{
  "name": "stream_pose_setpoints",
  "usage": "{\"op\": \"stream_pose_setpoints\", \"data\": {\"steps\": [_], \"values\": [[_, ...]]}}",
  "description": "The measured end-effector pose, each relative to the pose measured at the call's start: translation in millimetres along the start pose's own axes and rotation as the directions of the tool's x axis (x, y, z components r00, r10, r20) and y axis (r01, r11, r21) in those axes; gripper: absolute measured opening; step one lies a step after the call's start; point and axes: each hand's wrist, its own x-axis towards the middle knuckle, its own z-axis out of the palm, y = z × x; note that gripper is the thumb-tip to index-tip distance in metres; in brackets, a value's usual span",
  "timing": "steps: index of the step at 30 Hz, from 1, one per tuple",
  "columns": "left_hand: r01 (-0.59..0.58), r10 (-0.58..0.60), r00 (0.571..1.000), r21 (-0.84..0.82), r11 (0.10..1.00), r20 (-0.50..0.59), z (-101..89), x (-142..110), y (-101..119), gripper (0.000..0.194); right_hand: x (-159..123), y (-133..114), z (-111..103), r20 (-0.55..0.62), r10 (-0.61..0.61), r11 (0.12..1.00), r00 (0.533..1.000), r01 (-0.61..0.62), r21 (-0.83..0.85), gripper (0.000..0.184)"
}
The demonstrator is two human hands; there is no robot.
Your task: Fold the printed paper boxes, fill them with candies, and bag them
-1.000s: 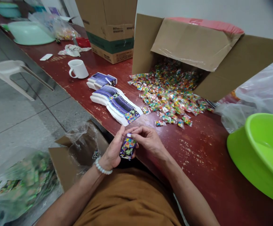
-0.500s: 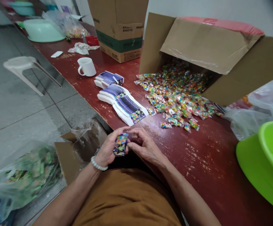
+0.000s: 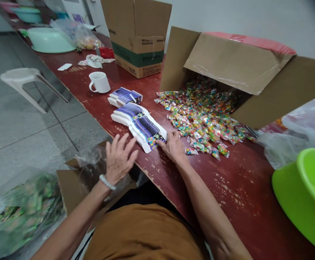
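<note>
A fanned row of flat purple printed cartons (image 3: pixel 138 124) lies near the front edge of the dark red table (image 3: pixel 228 187). My right hand (image 3: pixel 173 146) rests on the table with its fingertips touching the near end of that row. My left hand (image 3: pixel 118 159) hovers with fingers spread just left of the row, over the table's edge, holding nothing. A heap of small colourful candy packets (image 3: pixel 200 113) spills out of a cardboard box lying on its side (image 3: pixel 235 61), right beside my right hand.
A second small stack of purple cartons (image 3: pixel 124 96) and a white mug (image 3: pixel 99 82) lie further back. A bright green basin (image 3: pixel 306 196) stands at right, a plastic bag (image 3: pixel 303 126) behind it. Below the table's edge sits a plastic-lined carton (image 3: pixel 89 173); a white stool (image 3: pixel 27 81) stands on the floor.
Both hands were together at my lap holding one small printed carton. That carton is gone from them; both hands have reached forward to the fanned row, left hand now spread.
</note>
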Motion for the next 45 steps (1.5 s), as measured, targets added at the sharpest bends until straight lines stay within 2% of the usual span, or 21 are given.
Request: {"op": "stream_pose_setpoints", "data": {"steps": [2, 4, 8, 11, 13, 15, 17, 18, 19, 20, 21, 22, 23, 24, 25, 30, 33, 35, 41, 43, 45], "values": [[-0.113, 0.111, 0.993, 0.061, 0.992, 0.035, 12.6, 18.4, 17.6, 0.047, -2.3, -3.0, -0.5, -0.008, 0.005, 1.0, 1.0, -0.006, -0.01, 0.051], [-0.167, 0.158, 0.984, 0.122, 0.978, 0.078, 24.4, 30.4, 25.0, 0.045, -3.6, -3.2, 2.0, -0.039, 0.021, 1.0, 0.999, -0.021, -0.004, 0.051], [-0.186, 0.164, 0.978, 0.183, 0.965, 0.127, 38.4, 33.8, 21.1, 0.052, -2.8, 1.8, 15.8, -0.145, 0.063, 0.994, 0.988, -0.049, 0.093, 0.051], [-0.174, 0.155, 0.979, 0.158, 0.972, 0.13, 38.1, 32.4, 18.7, 0.055, 0.2, 9.5, 23.0, -0.269, 0.116, 0.952, 0.956, -0.03, 0.304, 0.043], [-0.16, 0.148, 0.982, 0.1, 0.982, 0.12, 30.9, 34.7, 20.7, 0.056, 0.9, 15.6, 19.7, -0.258, 0.171, 0.833, 0.951, 0.0, 0.553, 0.032], [-0.128, 0.13, 0.988, -0.031, 0.991, 0.079, 16.6, 38.4, 25.7, 0.058, -2.7, 20.4, 8.5, -0.177, 0.166, 0.63, 0.97, 0.034, 0.776, 0.027], [-0.066, 0.092, 0.993, -0.279, 0.958, 0.079, -3.4, 41.6, 33.3, 0.058, -11.5, 21.4, -8.2, -0.124, 0.081, 0.454, 0.989, 0.074, 0.888, 0.027], [-0.006, 0.089, 0.983, -0.461, 0.887, 0.158, -14.0, 42.7, 37.9, 0.057, -17.0, 19.9, -17.4, -0.111, 0.009, 0.405, 0.994, 0.098, 0.909, 0.027], [0.104, 0.115, 0.948, -0.631, 0.768, 0.296, -24.1, 43.3, 42.8, 0.056, -22.7, 17.1, -26.4, -0.112, -0.051, 0.361, 0.992, 0.123, 0.924, 0.027], [0.254, 0.173, 0.876, -0.735, 0.629, 0.451, -33.0, 43.4, 47.6, 0.057, -28.1, 13.1, -34.6, -0.117, -0.108, 0.329, 0.987, 0.147, 0.933, 0.027], [0.402, 0.247, 0.78, -0.764, 0.505, 0.574, -40.5, 42.6, 52.0, 0.059, -33.1, 8.2, -41.6, -0.129, -0.154, 0.304, 0.98, 0.171, 0.937, 0.026], [0.532, 0.339, 0.661, -0.736, 0.418, 0.67, -46.5, 41.0, 55.7, 0.059, -37.6, 2.7, -47.3, -0.139, -0.192, 0.275, 0.972, 0.189, 0.943, 0.027], [0.626, 0.401, 0.572, -0.696, 0.351, 0.716, -51.1, 38.5, 58.3, 0.057, -41.5, -3.0, -51.4, -0.146, -0.217, 0.246, 0.965, 0.199, 0.949, 0.027], [0.685, 0.438, 0.515, -0.661, 0.307, 0.737, -54.5, 35.2, 59.6, 0.056, -45.0, -8.6, -54.0, -0.149, -0.237, 0.222, 0.96, 0.203, 0.954, 0.028], [0.715, 0.453, 0.492, -0.642, 0.277, 0.743, -56.8, 31.4, 59.4, 0.054, -48.0, -13.8, -55.1, -0.145, -0.252, 0.204, 0.957, 0.199, 0.959, 0.028], [0.713, 0.429, 0.544, -0.667, 0.217, 0.721, -56.0, 16.3, 46.1, 0.064, -57.7, -31.2, -46.6, -0.068, -0.237, 0.182, 0.969, 0.113, 0.977, 0.031], [0.715, 0.415, 0.589, -0.686, 0.131, 0.694, -49.3, 14.8, 44.5, 0.066, -62.4, -35.4, -39.1, -0.02, -0.187, 0.18, 0.982, 0.054, 0.982, 0.047], [0.715, 0.426, 0.598, -0.692, 0.1, 0.679, -42.6, 15.1, 48.4, 0.067, -65.0, -34.7, -35.5, 0.013, -0.155, 0.182, 0.988, 0.015, 0.983, 0.053], [0.787, 0.434, 0.56, -0.616, -0.012, 0.706, -10.3, 19.2, 57.2, 0.071, -64.7, -13.5, -27.5, -0.028, 0.054, 0.123, 0.998, 0.021, 0.992, 0.041], [0.831, 0.447, 0.52, -0.552, -0.067, 0.728, -1.6, 21.9, 54.8, 0.07, -63.1, -4.4, -24.4, -0.055, 0.106, 0.132, 0.993, 0.04, 0.99, 0.033], [0.875, 0.494, 0.455, -0.474, -0.095, 0.741, 2.1, 23.7, 51.7, 0.071, -61.6, 3.3, -21.4, -0.039, 0.104, 0.082, 0.994, 0.031, 0.996, 0.028]]}}
